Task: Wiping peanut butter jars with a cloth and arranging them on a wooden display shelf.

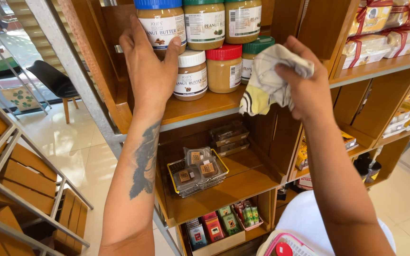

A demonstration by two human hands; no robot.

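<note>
On the wooden shelf (205, 106) at about chest height I see two tiers of nut-butter jars, and both of my hands are up at them. From the head camera, my left hand (148, 66) is raised with the fingers spread and the palm laid against the blue-lidded jar (161, 23) in the upper tier; the thumb lies along the jar's right side and the fingers reach up its left, so the hand cups the jar rather than clamps it, and I cannot tell whether the jar is lifted off the one beneath. That jar stands on the white-lidded jar (191, 75), with a green-lidded jar (205, 23) just beside it on the right. In the lower tier a red-lidded jar (224, 68) stands next to the white-lidded one, and another green-lidded jar (252, 54) is half hidden behind the cloth.

My right hand (307, 85) is closed in a fist around a crumpled cloth (271, 78), white with dark stripes and a yellow patch, which bunches out of the top of the fist and hangs down to the left in front of the shelf edge, near the red-lidded jar but not plainly touching it.

Below, a wire basket with a yellow rim (198, 173) holds small clear boxes of brown sweets. To the upper right, ribbon-tied packets (385, 28) sit on a neighbouring shelf. A black chair (55, 80) stands on the tiled floor (72, 142) at left.
</note>
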